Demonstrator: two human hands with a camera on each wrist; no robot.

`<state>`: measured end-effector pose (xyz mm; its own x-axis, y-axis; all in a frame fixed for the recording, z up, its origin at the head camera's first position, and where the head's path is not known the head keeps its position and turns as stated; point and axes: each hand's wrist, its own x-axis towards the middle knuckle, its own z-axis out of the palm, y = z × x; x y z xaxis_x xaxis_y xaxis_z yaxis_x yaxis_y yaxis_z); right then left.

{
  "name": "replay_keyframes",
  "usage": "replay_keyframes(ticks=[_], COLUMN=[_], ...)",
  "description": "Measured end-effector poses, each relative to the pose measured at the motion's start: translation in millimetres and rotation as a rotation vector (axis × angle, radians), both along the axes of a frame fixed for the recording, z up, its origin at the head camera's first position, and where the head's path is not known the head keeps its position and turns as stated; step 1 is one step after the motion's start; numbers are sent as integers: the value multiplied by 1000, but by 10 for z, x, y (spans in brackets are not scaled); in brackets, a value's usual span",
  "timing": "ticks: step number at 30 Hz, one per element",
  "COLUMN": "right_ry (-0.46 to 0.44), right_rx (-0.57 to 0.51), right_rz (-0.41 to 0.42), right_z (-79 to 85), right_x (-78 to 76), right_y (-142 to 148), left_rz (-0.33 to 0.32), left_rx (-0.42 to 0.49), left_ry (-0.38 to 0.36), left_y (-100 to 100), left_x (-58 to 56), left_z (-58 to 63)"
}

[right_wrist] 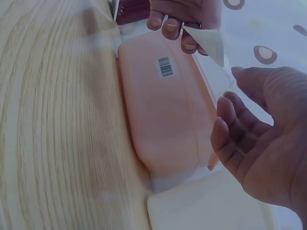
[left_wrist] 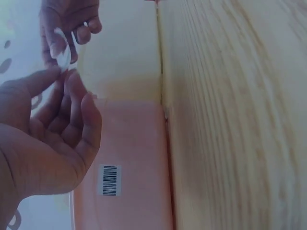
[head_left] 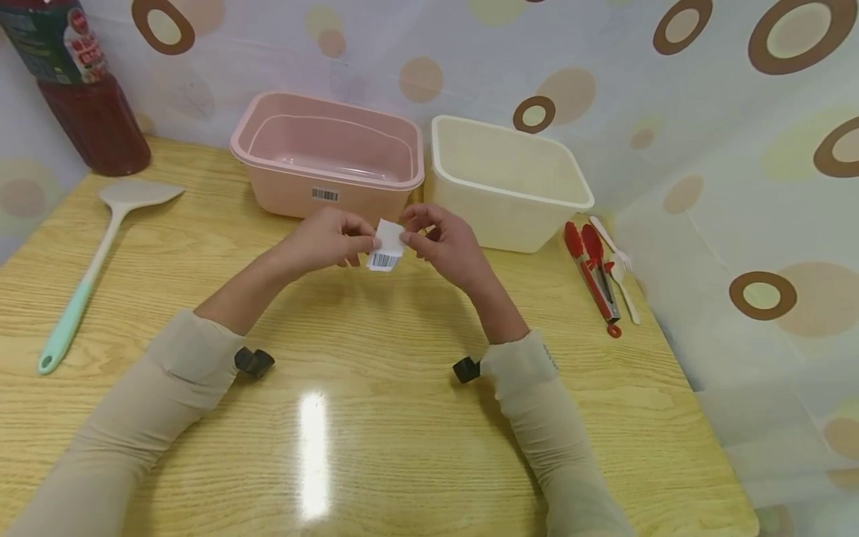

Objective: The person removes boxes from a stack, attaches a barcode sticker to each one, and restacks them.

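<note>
A small white barcode label [head_left: 388, 242], bent like thin paper, is above the table in front of the two tubs. My left hand [head_left: 329, 239] pinches its left edge between thumb and fingers. At the label's right edge is my right hand [head_left: 443, 242], its fingers loosely bent. In the right wrist view, the right thumb [right_wrist: 256, 84] stands slightly apart from the label [right_wrist: 208, 43] and from its own fingertips. The pink tub [head_left: 329, 175], with a barcode sticker [head_left: 325, 195] on its front, stands just behind the left hand.
A cream tub [head_left: 510, 179] stands right of the pink one. Red tongs [head_left: 593, 276] and a white fork [head_left: 612, 244] lie at the right edge. To the left are a turner with a mint handle [head_left: 83, 298] and a large bottle of dark red contents [head_left: 101, 127].
</note>
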<state>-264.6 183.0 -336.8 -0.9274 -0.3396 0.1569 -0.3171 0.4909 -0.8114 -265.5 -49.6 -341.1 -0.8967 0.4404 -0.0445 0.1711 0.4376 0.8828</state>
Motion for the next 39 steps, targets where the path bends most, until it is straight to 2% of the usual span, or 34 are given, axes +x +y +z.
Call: replay_keyframes(ticks=[4,8,12,18,29,34,39], right_ry=[73,104,89,81,246,316,342], right_rx=[43,95,123,105,53,33,70], right_rz=[-25,11,22,8,66,117,133], right_z=[21,42,49,58,46,30,38], right_x=[47,95,121,140,147,156,168], right_y=[-44,-95,-120,-113,-117,-136,-156], left_rz=[111,143,134,115,85,67,55], left_rx=[49,104,156,236,333,322,308], left_ry=[8,-10,-58,-142,-172,-186,-197], left_y=[1,12,27,30,33,49,47], left_x=[19,40,48,34,65,77,88], left_z=[29,53,69,79,113,115,112])
